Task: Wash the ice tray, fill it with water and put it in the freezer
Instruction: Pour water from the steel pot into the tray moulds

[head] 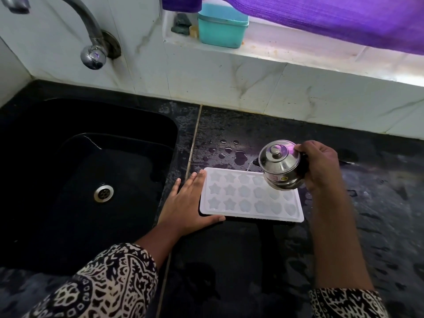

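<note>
Patterned sleeves [103,283] frame the filling step: the left hand [187,204], grip released, braces the ice tray [241,198] on the table [229,260]; the right hand [321,167], grip clasping a tilted steel kettle [281,167], pours, so unfilled cells probably come next.

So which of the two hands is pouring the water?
The right hand: it grips the kettle, tilted over the far edge of the tray. The left hand only lies flat against the tray's left end.
</note>
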`<state>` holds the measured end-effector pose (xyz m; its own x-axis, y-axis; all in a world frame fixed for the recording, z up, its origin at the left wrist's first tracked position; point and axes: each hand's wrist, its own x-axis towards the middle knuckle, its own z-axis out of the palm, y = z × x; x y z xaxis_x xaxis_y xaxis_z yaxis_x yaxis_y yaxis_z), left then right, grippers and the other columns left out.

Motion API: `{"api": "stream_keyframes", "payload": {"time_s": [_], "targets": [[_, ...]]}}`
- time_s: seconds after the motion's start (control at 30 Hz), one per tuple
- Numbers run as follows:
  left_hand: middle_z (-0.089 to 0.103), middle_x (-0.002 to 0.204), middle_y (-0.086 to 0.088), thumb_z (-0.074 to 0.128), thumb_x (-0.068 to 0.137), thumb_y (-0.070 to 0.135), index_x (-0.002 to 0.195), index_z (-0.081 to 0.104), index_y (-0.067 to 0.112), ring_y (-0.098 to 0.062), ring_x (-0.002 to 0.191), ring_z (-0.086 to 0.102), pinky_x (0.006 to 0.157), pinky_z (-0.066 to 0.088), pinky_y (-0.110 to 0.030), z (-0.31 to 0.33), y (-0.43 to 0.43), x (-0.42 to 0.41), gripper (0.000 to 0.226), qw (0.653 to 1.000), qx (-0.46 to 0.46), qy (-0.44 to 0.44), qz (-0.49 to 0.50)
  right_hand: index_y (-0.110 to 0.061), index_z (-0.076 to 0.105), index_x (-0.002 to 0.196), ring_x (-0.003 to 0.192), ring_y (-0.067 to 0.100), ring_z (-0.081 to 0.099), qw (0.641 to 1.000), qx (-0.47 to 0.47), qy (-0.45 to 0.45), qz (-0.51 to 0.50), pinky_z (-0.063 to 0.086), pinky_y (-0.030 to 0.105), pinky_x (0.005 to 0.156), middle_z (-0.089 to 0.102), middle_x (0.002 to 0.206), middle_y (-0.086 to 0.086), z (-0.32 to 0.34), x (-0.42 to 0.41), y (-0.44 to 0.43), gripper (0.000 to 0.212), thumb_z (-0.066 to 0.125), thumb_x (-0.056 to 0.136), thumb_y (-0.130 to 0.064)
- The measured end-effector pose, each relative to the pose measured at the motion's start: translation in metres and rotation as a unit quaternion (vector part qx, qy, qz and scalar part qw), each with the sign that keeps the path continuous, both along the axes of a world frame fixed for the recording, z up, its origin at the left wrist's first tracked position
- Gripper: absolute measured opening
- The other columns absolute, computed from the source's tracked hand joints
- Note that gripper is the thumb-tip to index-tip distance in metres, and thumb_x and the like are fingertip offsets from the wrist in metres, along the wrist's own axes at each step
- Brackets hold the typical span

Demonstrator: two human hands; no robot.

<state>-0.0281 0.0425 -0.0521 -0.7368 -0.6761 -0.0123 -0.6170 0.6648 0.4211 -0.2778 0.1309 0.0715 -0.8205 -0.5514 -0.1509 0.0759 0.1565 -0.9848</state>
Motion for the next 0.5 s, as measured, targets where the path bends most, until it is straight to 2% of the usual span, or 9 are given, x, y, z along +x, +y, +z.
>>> {"api": "stream_keyframes", "payload": {"time_s": [0.2, 0.5], "targets": [[0.002, 0.163, 0.010, 0.045, 0.068, 0.088, 0.155, -0.007, 0.022, -0.005, 0.149, -0.002, 0.122, -0.006, -0.038, 0.0019, 0.0004, -0.0002, 0.121, 1.000, 0.003, -0.002, 0.000, -0.011, 0.053, 0.062, 0.056, 0.010, 0.050, 1.000, -0.007, -0.008, -0.003, 0.046, 0.025, 0.060, 0.050, 0.057, 0.000, -0.0012, -0.0007, -0.0004, 0.021, 0.057, 0.081, -0.003], [0.003, 0.163, 0.009, 0.048, 0.069, 0.087, 0.155, -0.006, 0.022, -0.005, 0.149, -0.002, 0.121, -0.007, -0.037, 0.0016, 0.0007, 0.0003, 0.121, 1.000, 0.001, 0.006, 0.002, -0.009, 0.052, 0.064, 0.058, 0.011, 0.048, 0.998, -0.036, -0.050, -0.024, 0.043, 0.022, 0.056, 0.046, 0.062, 0.003, 0.0021, -0.0004, -0.0003, 0.019, 0.052, 0.082, 0.000]]}}
